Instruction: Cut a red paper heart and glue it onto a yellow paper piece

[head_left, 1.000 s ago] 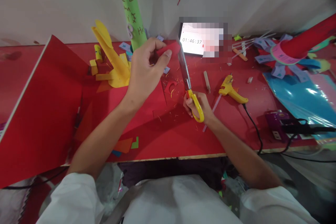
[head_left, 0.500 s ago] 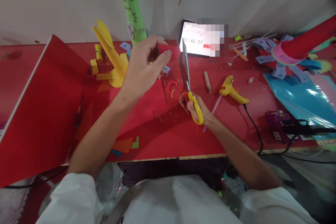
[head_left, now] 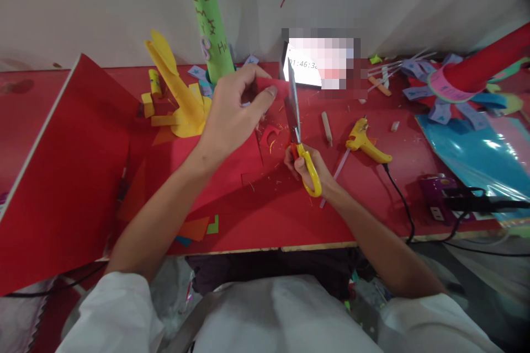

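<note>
Grip of the left hand (head_left: 232,107) pinched narrow on a small red paper piece (head_left: 282,89), upper middle of the frame! Right hand (head_left: 325,176) holding metal scissors with yellow-and-red handles (head_left: 296,116), blades parted, right by the paper's edge, over the red worktop (head_left: 269,226).

Upper-body garment: plain white top (head_left: 269,314), fabric softly creased across the front. The left sleeve (head_left: 111,314) and right sleeve (head_left: 430,325) are white, loose and short, ending near the elbows. Forearms, left hand (head_left: 236,105) and right hand (head_left: 308,168) are bare; a small spot marks the left wrist (head_left: 203,158).
</note>
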The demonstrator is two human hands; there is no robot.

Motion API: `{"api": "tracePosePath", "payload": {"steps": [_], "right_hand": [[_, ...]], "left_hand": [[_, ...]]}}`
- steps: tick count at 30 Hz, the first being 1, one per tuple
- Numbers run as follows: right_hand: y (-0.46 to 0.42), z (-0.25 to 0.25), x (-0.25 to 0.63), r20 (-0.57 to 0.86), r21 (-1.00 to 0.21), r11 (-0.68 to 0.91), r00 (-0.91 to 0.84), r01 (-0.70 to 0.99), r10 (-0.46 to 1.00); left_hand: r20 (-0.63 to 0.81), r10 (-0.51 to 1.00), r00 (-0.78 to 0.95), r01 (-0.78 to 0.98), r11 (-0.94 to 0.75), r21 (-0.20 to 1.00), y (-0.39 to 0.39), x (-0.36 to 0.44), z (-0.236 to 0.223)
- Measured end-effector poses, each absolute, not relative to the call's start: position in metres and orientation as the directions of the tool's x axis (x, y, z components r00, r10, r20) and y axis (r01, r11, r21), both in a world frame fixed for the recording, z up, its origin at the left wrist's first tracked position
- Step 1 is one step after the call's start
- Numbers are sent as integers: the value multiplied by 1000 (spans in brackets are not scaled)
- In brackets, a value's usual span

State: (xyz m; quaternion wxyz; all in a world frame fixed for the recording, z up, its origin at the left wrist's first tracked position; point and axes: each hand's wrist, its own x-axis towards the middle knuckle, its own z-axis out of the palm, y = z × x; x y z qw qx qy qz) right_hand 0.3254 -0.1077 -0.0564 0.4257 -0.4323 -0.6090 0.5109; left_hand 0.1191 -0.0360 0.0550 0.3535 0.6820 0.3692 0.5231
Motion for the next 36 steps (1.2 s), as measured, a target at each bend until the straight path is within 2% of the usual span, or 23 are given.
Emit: {"api": "tracePosePath", "payload": {"steps": [4,10,14,17,22,27,36], "right_hand": [[-108,-56,326,69,-993,90,-253,75,965],[-111,-60,328,29,-993,56,-246,102,969],[-114,-58,329,-10,-999,0,-237,42,971],[-113,-58,327,48,-999,51,-243,7,969],[-108,-62,324,84,-993,105,-281,62,956],[-109,-63,322,81,-990,111,-295,86,952],[-109,-65,325,93,-994,107,-264,38,960]], "left_hand": [[483,853,200,131,-511,849,-33,117,51],[424,885,193,131,-451,883,-33,116,50],[415,892,181,130,-440,889,-33,116,50],[390,902,184,83,-410,908,-34,119,50],[338,916,216,-46,-336,941,-43,125,58],[249,939,236,-6,-255,967,-52,131,62],[383,892,238,171,-427,888,-50,133,50]]}}
